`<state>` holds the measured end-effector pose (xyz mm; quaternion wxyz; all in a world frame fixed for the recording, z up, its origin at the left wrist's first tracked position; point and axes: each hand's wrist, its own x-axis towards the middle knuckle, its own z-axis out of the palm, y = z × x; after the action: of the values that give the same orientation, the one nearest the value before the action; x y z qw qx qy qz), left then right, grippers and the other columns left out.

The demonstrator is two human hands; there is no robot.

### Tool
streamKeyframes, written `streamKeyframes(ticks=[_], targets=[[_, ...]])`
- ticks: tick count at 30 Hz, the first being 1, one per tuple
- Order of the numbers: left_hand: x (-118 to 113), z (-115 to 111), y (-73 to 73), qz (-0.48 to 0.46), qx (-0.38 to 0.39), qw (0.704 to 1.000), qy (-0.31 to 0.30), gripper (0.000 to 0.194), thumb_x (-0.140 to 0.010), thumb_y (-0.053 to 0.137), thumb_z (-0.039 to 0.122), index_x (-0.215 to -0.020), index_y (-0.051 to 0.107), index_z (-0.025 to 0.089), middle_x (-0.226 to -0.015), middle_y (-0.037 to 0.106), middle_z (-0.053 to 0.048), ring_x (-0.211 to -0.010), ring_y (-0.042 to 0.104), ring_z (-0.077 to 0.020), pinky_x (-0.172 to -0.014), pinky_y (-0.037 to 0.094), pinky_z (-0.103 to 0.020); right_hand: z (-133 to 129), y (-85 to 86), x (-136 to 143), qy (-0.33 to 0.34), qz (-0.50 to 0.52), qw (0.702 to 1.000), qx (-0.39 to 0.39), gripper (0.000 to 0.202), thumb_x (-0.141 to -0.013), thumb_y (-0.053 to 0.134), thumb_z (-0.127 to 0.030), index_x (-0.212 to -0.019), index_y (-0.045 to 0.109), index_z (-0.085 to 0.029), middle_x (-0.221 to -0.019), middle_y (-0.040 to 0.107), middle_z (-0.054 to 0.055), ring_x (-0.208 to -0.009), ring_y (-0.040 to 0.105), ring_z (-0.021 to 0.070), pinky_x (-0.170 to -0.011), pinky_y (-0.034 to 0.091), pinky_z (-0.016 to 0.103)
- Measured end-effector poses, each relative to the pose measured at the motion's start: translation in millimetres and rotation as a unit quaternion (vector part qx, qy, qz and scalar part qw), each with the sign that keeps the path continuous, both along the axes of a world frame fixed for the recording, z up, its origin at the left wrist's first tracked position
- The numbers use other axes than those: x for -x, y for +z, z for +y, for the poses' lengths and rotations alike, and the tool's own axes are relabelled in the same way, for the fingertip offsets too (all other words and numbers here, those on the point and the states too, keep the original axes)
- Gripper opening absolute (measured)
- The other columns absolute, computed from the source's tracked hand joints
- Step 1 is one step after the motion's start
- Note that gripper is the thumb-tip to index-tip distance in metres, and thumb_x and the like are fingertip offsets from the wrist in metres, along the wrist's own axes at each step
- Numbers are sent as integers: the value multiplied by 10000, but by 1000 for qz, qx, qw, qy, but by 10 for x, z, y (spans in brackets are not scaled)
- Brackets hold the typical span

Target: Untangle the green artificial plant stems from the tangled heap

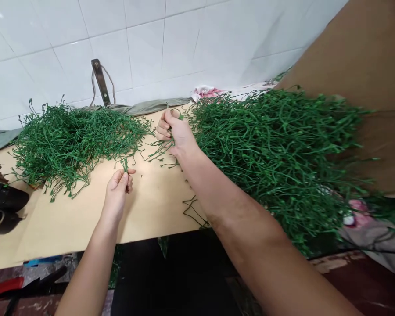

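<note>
My left hand (pixel 119 182) is closed in a pinch over the pale tabletop, its thumb and fingers on a few thin green stems (pixel 125 164) whose tips stick up. Farther forward, my right hand (pixel 176 128) is curled shut with green strands showing around its fingers; how many it holds is hidden. A large heap of tangled green stems (pixel 266 140) with small knobbed ends lies right beside my right hand. Beyond my left hand, to the left, spreads a smaller heap of similar stems (pixel 75 136).
The pale board (pixel 151 210) ends at a front edge above a dark area. Dark cylindrical containers (pixel 9 199) lie at the left edge. A metal bracket (pixel 100 81) stands against the white tiled wall (pixel 184 44). Brown cardboard (pixel 365 66) rises at the right.
</note>
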<state>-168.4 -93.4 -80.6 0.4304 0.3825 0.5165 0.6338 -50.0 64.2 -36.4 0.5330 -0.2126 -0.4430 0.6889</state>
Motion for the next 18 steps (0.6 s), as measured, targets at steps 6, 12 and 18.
streamKeyframes(ticks=[6,12,18], targets=[[-402,148,119,116,9,992,-56,417,-688,613,441,-971,548,142,-634,373,37,-592,347,-73,-563,307,-203,-388,62,-178,6,-46,996,-71,348,-762,575,-446,-655,350,-202,-462,261,-94,-373,198,17,-351,156,176],[-830,200,-15,256,-15,954,-157,322,-859,358,366,-636,451,152,-614,421,11,-622,385,-90,-629,320,-232,-502,-3,-417,-59,-85,987,-119,374,-754,564,-479,-645,335,-205,-482,249,-88,-394,216,22,-359,172,176],[-987,-32,22,301,-22,942,-145,383,-887,259,426,-601,326,179,-567,345,23,-562,336,-93,-556,281,-238,-287,-216,-469,-159,-138,970,-125,380,-743,565,-460,-643,302,-206,-546,327,-66,-457,282,34,-385,200,181]])
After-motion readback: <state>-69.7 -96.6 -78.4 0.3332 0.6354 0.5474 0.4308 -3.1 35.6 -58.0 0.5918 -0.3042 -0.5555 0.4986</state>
